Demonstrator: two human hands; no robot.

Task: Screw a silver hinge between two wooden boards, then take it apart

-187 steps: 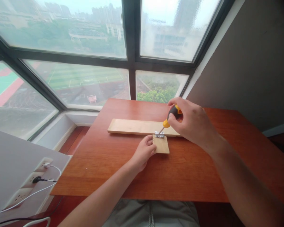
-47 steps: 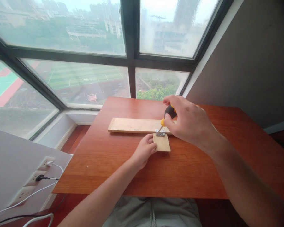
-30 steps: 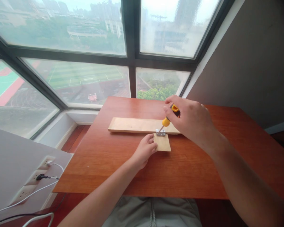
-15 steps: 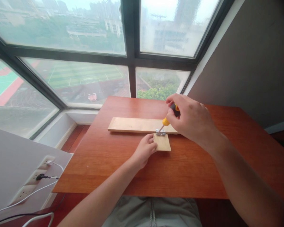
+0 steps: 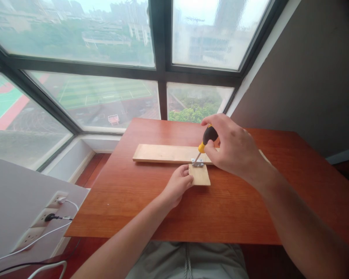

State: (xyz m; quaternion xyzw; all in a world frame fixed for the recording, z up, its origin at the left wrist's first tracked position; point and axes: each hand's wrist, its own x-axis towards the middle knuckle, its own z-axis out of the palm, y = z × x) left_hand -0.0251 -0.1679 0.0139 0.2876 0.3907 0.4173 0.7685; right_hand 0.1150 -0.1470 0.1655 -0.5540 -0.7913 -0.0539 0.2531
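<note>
My right hand (image 5: 231,145) grips the black and yellow handle of a screwdriver (image 5: 210,134), its index finger lifted and curved over the top. The screwdriver leans, and its tip meets a small metal hinge (image 5: 197,163) at the left side. That hinge spans the near edge of a long pale wooden board (image 5: 165,153) and the far edge of a small square wooden piece (image 5: 200,176). With thumb and fingers, my left hand (image 5: 180,182) pinches the square piece by its left edge. My right hand covers part of the long board. Any screw under the tip is too small to make out.
Beneath the boards is a reddish-brown wooden table (image 5: 128,209), its near edge close to my lap. Tall windows (image 5: 104,93) stand behind it. Wall sockets (image 5: 40,217) with plugged-in cables are low at the left, and a grey wall (image 5: 308,85) rises at the right.
My right hand has shifted slightly left and its fingers have opened a little around the handle, showing more of its black part. My left hand and the boards look almost unchanged.
</note>
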